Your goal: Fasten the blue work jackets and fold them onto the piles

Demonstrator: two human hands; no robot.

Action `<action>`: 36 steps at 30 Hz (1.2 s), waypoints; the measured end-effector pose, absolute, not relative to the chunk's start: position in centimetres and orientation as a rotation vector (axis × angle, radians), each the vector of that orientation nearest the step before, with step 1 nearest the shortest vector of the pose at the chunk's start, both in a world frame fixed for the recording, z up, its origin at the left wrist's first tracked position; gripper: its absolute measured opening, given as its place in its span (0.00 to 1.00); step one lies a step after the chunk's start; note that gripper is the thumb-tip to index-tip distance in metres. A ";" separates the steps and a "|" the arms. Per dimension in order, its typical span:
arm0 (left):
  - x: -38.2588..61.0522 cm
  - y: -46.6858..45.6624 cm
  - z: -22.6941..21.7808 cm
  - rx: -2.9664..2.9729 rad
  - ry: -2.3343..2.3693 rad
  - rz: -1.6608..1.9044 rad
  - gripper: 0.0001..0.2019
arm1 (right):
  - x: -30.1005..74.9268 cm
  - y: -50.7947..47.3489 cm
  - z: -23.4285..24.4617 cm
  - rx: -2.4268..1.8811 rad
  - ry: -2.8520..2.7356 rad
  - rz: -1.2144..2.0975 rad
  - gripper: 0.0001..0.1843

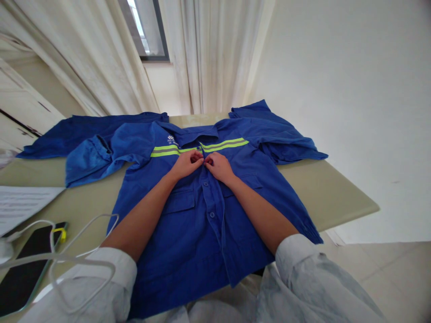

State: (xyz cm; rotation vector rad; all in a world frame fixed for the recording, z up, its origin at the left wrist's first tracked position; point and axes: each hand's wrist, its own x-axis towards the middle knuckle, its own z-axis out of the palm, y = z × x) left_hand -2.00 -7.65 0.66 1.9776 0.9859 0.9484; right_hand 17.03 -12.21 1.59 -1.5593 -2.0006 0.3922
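Note:
A blue work jacket [182, 255] with yellow-green reflective stripes lies front side up, its collar away from me. My left hand [186, 163] pinches the front placket just below the stripe. Close beside it, my right hand [218, 166] pinches the other side of the same opening, fingertips nearly touching the left ones. What lies between the fingertips is partly hidden. Farther down, the placket hangs apart, with a button [206, 184] and a lower button [212, 215] showing on the left side. The jacket's hem reaches over the near table edge.
More dark blue clothing [77, 130] lies at the back left, and a folded blue piece [251, 107] at the back right. On the table [333, 193], a phone [27, 269], a white cable [84, 260] and printed paper [27, 204] sit at left.

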 end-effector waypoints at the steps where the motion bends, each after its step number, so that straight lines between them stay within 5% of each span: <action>1: -1.9 -7.6 0.7 1.962 0.976 0.940 0.13 | 17.0 -12.3 1.5 -1.552 -2.017 0.378 0.03; 12: -1.7 -7.0 0.8 1.447 1.061 0.975 0.19 | 16.9 -13.0 2.0 -1.325 -2.199 0.121 0.11; 16: -1.5 -7.3 1.1 1.489 1.027 1.036 0.18 | 17.9 -11.6 1.3 -1.222 -2.019 0.417 0.03; 21: -1.4 -7.7 1.3 1.678 0.927 1.053 0.15 | 18.5 -9.4 0.3 -1.315 -1.660 0.963 0.16; 26: -0.9 -8.0 1.6 1.917 0.926 0.902 0.11 | 17.5 -9.6 0.2 -1.561 -1.692 0.810 0.16; 32: -6.8 -6.0 5.1 1.860 1.799 1.248 0.14 | 17.0 -11.4 0.5 -1.346 -1.884 0.521 0.17; 36: -16.2 -5.5 6.7 1.389 2.564 1.290 0.33 | 16.5 -11.8 0.7 -1.380 -1.965 0.464 0.13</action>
